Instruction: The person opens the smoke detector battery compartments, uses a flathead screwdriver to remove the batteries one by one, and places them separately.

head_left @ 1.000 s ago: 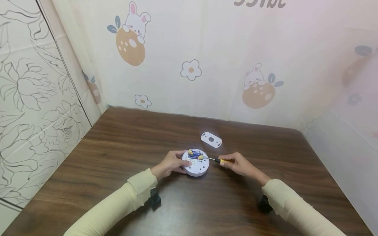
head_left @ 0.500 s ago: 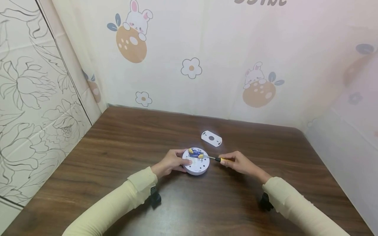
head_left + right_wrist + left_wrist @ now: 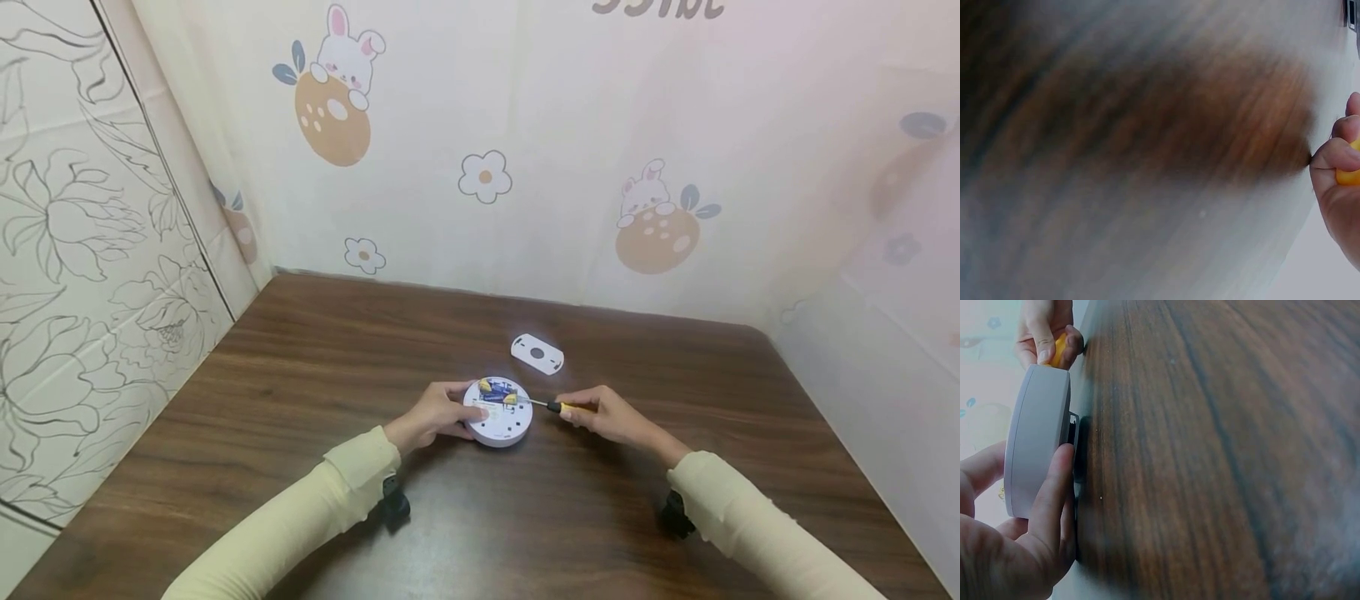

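Note:
My left hand [image 3: 432, 417] grips a round white battery-powered device [image 3: 501, 429] by its left side, thumb on the upper face and fingers around the edge and beneath. Blue-and-yellow batteries [image 3: 497, 390] sit in the recess on that face. From the right, my right hand [image 3: 606, 417] holds a screwdriver [image 3: 555, 407] by its yellow and black handle. Its metal shaft reaches over the rim, with the tip at the right end of the batteries. In the left wrist view the device [image 3: 1038, 440] stands edge-on, hiding the tip. Only the yellow handle [image 3: 1349, 177] shows in the right wrist view.
An oblong white plate [image 3: 537, 354] with a dark round centre lies on the brown wooden table [image 3: 337, 333], just behind the device. Printed curtains [image 3: 420, 108] close off the back and sides. Dark wrist cameras [image 3: 395, 506] hang below both cuffs.
Both hands keep their grips and the screwdriver tip stays by the batteries. The near battery's tilt seems to shift slightly; otherwise only small head-camera movement shows.

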A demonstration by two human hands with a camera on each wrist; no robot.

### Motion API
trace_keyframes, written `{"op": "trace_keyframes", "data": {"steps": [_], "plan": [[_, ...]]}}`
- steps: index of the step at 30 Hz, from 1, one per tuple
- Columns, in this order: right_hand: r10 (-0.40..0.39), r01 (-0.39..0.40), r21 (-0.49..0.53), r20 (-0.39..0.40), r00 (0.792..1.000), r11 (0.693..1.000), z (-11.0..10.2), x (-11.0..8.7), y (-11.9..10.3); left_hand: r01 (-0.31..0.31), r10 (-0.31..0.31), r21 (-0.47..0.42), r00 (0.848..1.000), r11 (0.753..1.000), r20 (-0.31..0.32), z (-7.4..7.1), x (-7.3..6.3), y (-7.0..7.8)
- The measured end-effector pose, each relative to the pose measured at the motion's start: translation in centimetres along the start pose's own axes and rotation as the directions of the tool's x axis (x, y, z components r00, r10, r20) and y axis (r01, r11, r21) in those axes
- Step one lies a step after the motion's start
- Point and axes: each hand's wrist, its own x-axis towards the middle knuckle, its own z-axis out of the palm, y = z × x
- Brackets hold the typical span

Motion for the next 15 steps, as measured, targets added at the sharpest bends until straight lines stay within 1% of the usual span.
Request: {"op": "trace_keyframes", "data": {"steps": [5, 10, 15], "plan": [[0.001, -0.001, 0.005, 0.001, 1.0, 1.0, -0.03, -0.08, -0.12, 0.003, -0.003, -0.001, 1.0, 1.0, -0.003, 0.06, -0.03, -0.06], [-0.023, 0.023, 0.006, -0.004, 1.0, 1.0, -0.16, -0.2, 0.03, 0.001, -0.001, -0.001, 1.0, 1.0, 0.001, 0.01, 0.09, -0.17], [-0.027, 0.027, 0.002, -0.015, 1.0, 1.0, -0.22, -0.4, 0.13, 0.001, -0.001, 0.0, 1.0, 1.0, 0.002, -0.05, 0.01, -0.1]]}}
